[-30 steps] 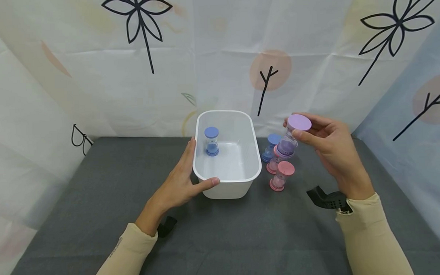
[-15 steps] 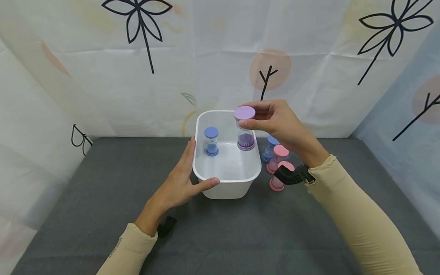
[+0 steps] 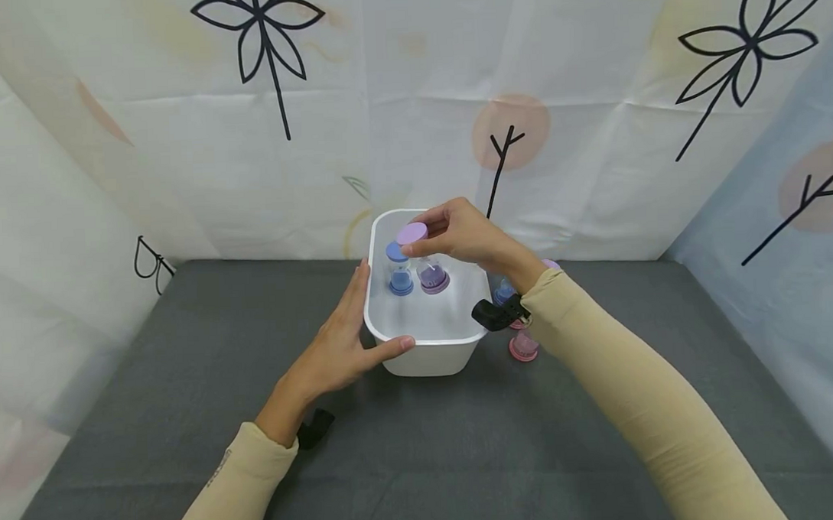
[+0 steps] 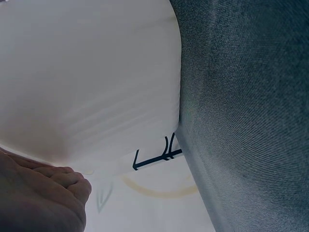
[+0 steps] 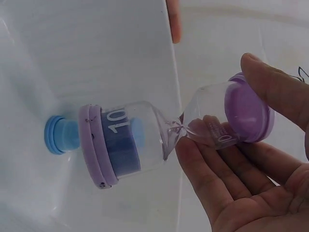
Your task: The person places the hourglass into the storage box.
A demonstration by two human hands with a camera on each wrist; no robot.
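My right hand pinches a purple-capped hourglass sand timer by its upper end, thumb on one side and fingers on the other. The timer hangs inside the white plastic tub, slightly tilted in the head view. Close to its left stands a blue sand timer, upright on the tub floor. The right wrist view shows "10" printed on the purple timer and dark sand in its lower bulb. My left hand rests against the tub's left side, fingers extended, thumb on the front rim.
Right of the tub, partly hidden by my right sleeve, stand more timers: a pink timer, a blue timer and a purple cap. All sit on a dark grey cloth table, with a patterned fabric backdrop behind.
My right hand has carried the purple timer leftward from the group at the right, over the tub's right rim, to beside the blue timer inside. The left hand has stayed put.
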